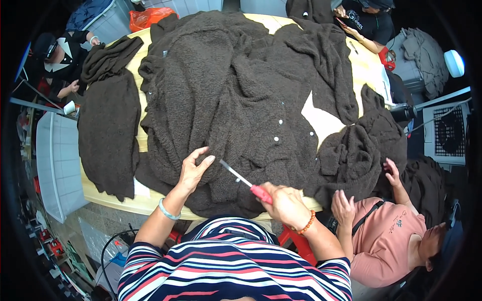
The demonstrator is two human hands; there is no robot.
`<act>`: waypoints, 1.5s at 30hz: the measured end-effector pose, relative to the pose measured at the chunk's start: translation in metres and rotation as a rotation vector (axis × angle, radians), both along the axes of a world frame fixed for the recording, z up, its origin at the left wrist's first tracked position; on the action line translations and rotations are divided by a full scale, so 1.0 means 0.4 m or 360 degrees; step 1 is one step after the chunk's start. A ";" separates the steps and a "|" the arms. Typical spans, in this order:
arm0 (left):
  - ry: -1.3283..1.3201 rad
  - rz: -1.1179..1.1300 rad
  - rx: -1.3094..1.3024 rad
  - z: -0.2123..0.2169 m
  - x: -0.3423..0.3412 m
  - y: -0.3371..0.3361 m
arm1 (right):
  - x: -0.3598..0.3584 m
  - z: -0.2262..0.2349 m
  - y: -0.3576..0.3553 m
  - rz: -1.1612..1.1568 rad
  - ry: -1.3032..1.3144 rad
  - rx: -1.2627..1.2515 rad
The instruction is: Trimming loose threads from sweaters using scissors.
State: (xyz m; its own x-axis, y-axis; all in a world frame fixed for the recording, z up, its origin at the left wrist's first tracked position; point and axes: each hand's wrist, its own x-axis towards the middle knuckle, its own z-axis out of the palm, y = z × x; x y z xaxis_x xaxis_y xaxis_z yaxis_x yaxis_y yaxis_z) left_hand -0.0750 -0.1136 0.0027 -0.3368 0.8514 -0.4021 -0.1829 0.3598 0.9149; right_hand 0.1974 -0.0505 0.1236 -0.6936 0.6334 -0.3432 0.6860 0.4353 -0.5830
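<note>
A large heap of dark brown fuzzy knit fabric (201, 75) covers the middle of the table, with small white buttons or tags (276, 139) on it. My left hand (192, 171) rests at the near edge of the heap, thumb and forefinger apart, with no item visible between them. In my right hand (286, 203), fingers wrapped round the handle, is a red-handled tool (261, 193) with a thin metal shaft. Its tip points up and left over the knit, close to my left thumb. What kind of tip it has is too small to tell.
Beside me on the right, a person in a pink shirt (386, 236) handles another brown knit piece (351, 155). Two more people work at the far corners. A brown knit panel (108, 130) lies at the left table edge (105, 198), near a pale plastic bin (55, 165).
</note>
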 end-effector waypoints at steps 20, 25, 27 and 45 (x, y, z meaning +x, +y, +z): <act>-0.0166 0.0133 0.0001 -0.009 0.014 0.227 | 0.005 -0.032 0.086 -0.0208 0.0005 0.0168; 0.0203 -0.0123 0.0141 -0.085 -0.018 0.247 | -0.009 -0.026 0.082 -0.0169 -0.0057 0.0122; 0.0191 -0.0093 0.0115 -0.108 -0.012 0.230 | -0.004 -0.026 0.070 -0.0014 -0.0188 0.0113; 0.1654 -0.0472 0.0341 -0.034 -0.017 0.045 | 0.023 -0.026 0.029 -0.0010 -0.0043 0.0142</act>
State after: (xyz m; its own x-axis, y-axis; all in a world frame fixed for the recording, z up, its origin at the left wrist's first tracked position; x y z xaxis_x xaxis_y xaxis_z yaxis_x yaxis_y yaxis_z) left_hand -0.0818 -0.0954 -0.0111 -0.1959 0.9727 0.1246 0.7797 0.0774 0.6214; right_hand 0.2066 -0.0389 0.1131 -0.6806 0.6668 -0.3035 0.7039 0.4803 -0.5233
